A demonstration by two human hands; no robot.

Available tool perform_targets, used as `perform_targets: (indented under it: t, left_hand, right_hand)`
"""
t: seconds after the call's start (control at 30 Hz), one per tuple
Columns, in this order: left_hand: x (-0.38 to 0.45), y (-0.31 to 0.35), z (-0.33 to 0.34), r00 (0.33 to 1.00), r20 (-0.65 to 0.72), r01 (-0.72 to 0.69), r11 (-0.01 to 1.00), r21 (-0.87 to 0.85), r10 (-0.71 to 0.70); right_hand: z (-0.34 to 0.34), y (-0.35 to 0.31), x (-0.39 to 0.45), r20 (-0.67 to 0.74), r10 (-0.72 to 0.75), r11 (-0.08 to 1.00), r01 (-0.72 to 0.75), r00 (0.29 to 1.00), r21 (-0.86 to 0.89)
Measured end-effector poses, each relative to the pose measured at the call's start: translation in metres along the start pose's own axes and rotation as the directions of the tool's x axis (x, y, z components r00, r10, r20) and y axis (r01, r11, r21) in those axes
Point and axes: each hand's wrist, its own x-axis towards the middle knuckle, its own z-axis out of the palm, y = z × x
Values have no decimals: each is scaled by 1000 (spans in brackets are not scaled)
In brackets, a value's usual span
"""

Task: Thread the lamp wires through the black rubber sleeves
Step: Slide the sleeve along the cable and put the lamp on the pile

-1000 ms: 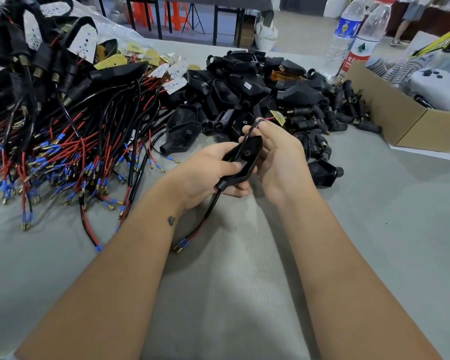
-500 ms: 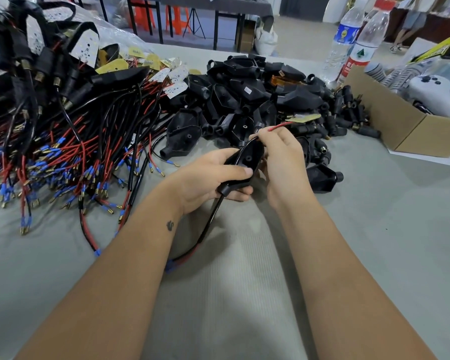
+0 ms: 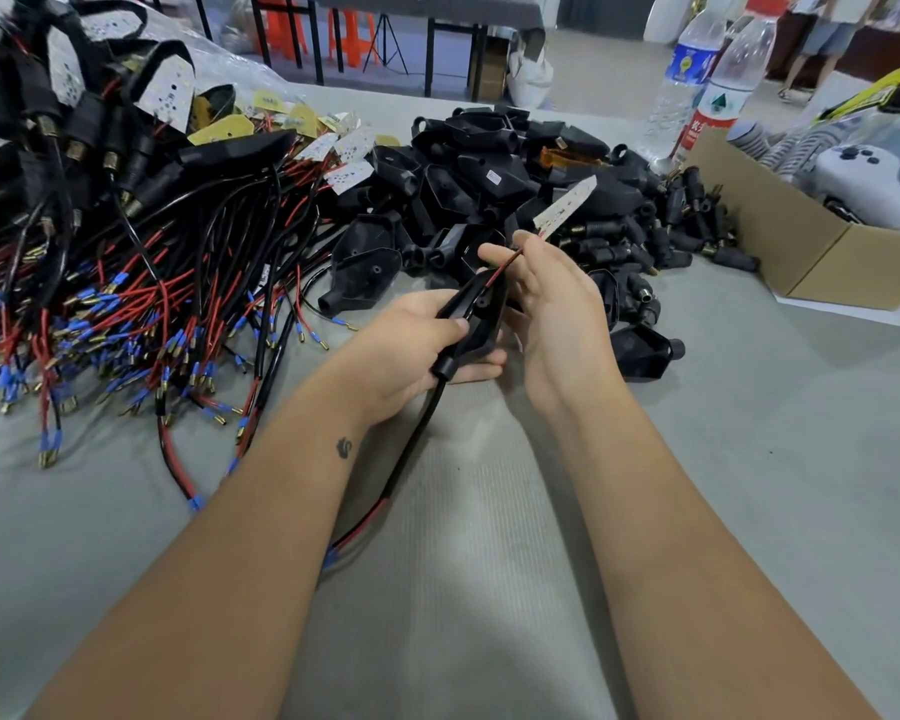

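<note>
- Left hand wrapped around black rubber sleeve, thumb pressed on top, held just above tabletop.
- Right hand pinching red and black lamp wires just above sleeve's wide mouth; small white LED board sticking up past fingertips.
- Black cable exiting sleeve's narrow neck, trailing down to tabletop, red and blue ends near left forearm.
- Pile of wired lamps on left.
- Heap of spare sleeves behind hands.
- Cardboard box and two water bottles far right.
</note>
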Motion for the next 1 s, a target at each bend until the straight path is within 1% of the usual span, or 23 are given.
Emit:
perform_targets:
  t: [0.07,0.2,0.3,0.47,0.67,0.73,0.87,0.93,1.0]
  left_hand:
    - [1,-1,3,1000,-26,-15,1000,14,15]
    - [0,-1,5,1000,-23,-10,999,45,11]
    - [-1,0,5,1000,-18,-5,997,73,6]
    - [-1,-1,5,1000,-7,-14,995,96,15]
    - [1,-2,4,1000,-1,-31,989,146,32]
    - [1,-1,5,1000,-17,-21,991,133,23]
    - [0,2,3,1000,-18,-13,1000,21,14]
    - [0,3,4,999,13,-29,997,-71,30]
    - [-1,4,6,999,15,-44,985,-168,47]
  right_hand:
    - [0,-1,0,-8,0,1000,0,1000,2]
    - [1,-2,0,-33,103,994,-102,994,39]
    - [0,-3,-2,-37,147,987,-144,988,66]
    - [-2,-2,0,-39,151,985,-147,988,92]
    - [0,-4,1,-104,84,989,-69,991,133]
    - [-1,-4,1,-110,32,997,-24,993,74]
    - [0,-5,-3,-75,-29,989,18,997,-145]
    - [1,-4,-5,-49,-43,966,29,998,-255]
    - [3,-1,-5,6,-83,911,78,997,-405]
